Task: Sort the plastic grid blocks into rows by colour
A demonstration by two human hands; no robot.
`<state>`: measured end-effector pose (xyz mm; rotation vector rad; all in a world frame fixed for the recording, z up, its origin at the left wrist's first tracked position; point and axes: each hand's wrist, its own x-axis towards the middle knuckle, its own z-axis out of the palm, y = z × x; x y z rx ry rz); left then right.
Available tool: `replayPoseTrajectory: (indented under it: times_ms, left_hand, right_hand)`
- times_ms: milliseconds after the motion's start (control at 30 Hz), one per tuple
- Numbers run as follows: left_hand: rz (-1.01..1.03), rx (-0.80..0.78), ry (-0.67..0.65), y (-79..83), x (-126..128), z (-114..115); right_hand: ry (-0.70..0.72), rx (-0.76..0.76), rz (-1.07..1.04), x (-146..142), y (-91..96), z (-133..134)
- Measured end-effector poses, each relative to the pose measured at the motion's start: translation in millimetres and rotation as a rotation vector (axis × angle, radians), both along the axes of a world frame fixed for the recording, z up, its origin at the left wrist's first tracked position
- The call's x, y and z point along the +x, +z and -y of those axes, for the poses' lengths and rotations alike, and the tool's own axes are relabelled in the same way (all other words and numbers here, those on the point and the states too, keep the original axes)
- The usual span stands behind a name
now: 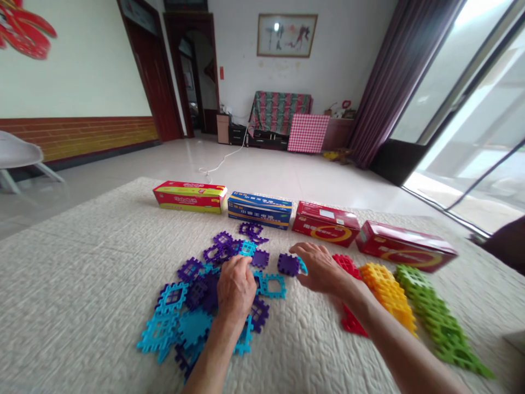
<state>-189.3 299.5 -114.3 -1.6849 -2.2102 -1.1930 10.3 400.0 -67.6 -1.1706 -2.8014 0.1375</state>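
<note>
My left hand (237, 287) is over a loose pile of purple and light-blue interlocking plastic tiles. Its fingers are curled together at the near edge of a light-blue window tile (247, 248), and the fingertips are partly hidden. A solid purple tile (261, 259) lies just right of that one. My right hand (315, 267) is low over the mat, thumb and fingers apart. Beside it lie a purple square tile (288, 264) and a light-blue piece (302, 265), partly covered by the hand. A light-blue frame tile (273, 285) rests between my hands.
Right of my right forearm run rows of red tiles (346, 265), yellow tiles (388, 295) and green tiles (438, 317). Behind stand a red-and-yellow box (190, 197), a blue box (260, 209) and two dark-red boxes (326, 223) on the quilted mat (102, 262).
</note>
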Motion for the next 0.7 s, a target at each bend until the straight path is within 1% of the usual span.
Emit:
replayPoseTrajectory:
  times_ms: [200, 367, 500, 600, 700]
  left_hand:
    - [0.016, 0.018, -0.006, 2.3, 1.1, 0.7]
    - [0.035, -0.005, -0.01, 3.8, 1.1, 1.2]
    - [0.061, 0.013, -0.005, 4.3, 1.4, 1.1]
    - [0.106, 0.038, 0.01, 6.0, 0.5, 0.8]
    - [0.174, 0.104, 0.033, 7.6, -2.8, -0.3]
  right_hand:
    - [0.005, 0.013, 0.011, -19.5, -7.7, -1.0]
    - [0.002, 0.009, -0.018, -34.9, -9.9, -12.1]
    - [-0.019, -0.017, -0.029, -43.8, -12.8, -18.7]
    - [-0.023, -0.027, -0.041, -46.3, -8.6, -15.7]
    - [0.017, 0.008, -0.092, -56.8, 1.1, -9.3]
